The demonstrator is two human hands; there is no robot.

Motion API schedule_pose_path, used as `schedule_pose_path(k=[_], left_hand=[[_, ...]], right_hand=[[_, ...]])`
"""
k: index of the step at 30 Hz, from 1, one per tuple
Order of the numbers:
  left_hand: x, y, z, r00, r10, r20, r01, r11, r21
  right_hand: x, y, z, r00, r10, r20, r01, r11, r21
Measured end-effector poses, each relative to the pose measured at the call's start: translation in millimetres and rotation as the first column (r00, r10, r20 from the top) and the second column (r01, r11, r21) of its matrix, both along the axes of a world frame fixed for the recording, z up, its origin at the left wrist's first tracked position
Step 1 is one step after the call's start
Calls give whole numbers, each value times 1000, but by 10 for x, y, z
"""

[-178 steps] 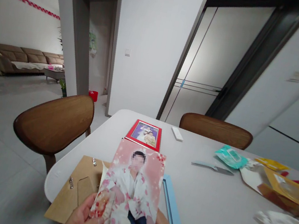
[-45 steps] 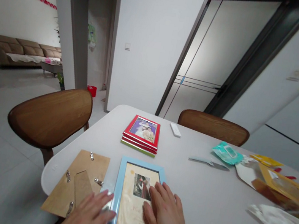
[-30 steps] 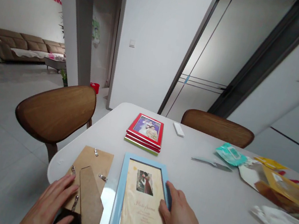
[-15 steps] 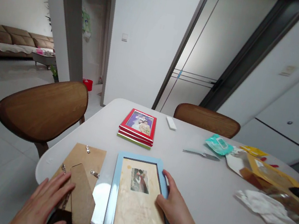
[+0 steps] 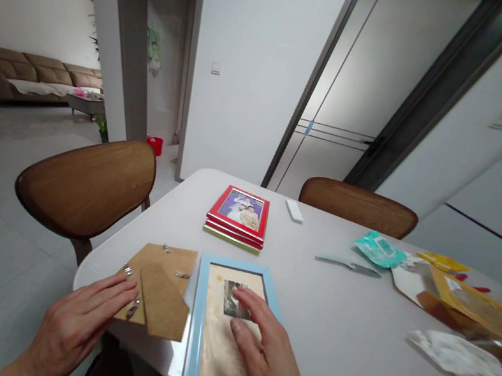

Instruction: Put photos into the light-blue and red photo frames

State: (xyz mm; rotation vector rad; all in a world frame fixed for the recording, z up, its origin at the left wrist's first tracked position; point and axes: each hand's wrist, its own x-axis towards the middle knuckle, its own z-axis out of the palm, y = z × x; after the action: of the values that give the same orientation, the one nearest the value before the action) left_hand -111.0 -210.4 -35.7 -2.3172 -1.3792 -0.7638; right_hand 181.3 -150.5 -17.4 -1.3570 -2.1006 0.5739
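On my feed, left hand [image 5: 75, 319], lower left, has fingers together flat on the left edge of the brown backing board [image 5: 170, 259]; thumb hidden, can't tell if it's pinching. Right hand [image 5: 272, 357], thumb and fingers spread, is over the blue picture frame [image 5: 197, 334], bottom centre, just right of the board; can't confirm contact. Red frame [image 5: 262, 219] tops a stack at centre. Knife [image 5: 349, 265] lies right of centre.

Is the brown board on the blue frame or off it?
Off: the brown board lies beside the blue frame, with the left hand at its edge.
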Motion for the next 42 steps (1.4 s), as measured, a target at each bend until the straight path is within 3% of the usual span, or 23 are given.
schedule_pose_path(k=[2,5,7,11,14,17,19,24,27,31,35,39,42], left_hand=[[280,40,171,998,-52,-39,53,998,37],[744,53,285,997,-54,-59,57,997,51],[1030,26,221,995,-79,-57,81,996,37],[1497,-6,-90,990,-139,-4,139,990,-15],[1692,57,-211,980,-193,48,197,975,-103],[1698,149,-161,969,-235,75,247,919,-308],[1628,185,-105,964,-248,100,267,880,-392],[1407,184,-64,960,-211,183,276,821,-499],[1326,189,-55,962,-166,215,261,779,-571],[1307,258,-22,958,-101,270,248,766,-593],[1297,340,-8,944,-7,329,217,766,-605],[1239,340,-32,951,-77,300,255,743,-618],[1207,320,-72,955,-105,278,263,738,-622]], right_hand=[[-77,-89,186,988,85,-126,-90,995,-38],[57,-164,329,980,67,-186,-89,990,-110],[278,-175,305,984,55,-168,-90,973,-211],[664,-151,121,988,122,-96,-149,916,-373],[718,-92,-28,998,57,35,-42,944,-327],[645,-18,-159,984,-44,171,72,984,-164],[579,8,-214,975,-65,212,86,992,-91],[407,-28,-213,968,-16,251,31,998,-53],[318,-55,-211,961,-42,273,64,995,-72],[244,-36,-266,951,-87,296,107,993,-53],[214,20,-352,945,-101,312,86,994,62],[229,10,-414,954,-73,289,12,978,208],[250,-68,-408,962,53,269,-132,950,284]])
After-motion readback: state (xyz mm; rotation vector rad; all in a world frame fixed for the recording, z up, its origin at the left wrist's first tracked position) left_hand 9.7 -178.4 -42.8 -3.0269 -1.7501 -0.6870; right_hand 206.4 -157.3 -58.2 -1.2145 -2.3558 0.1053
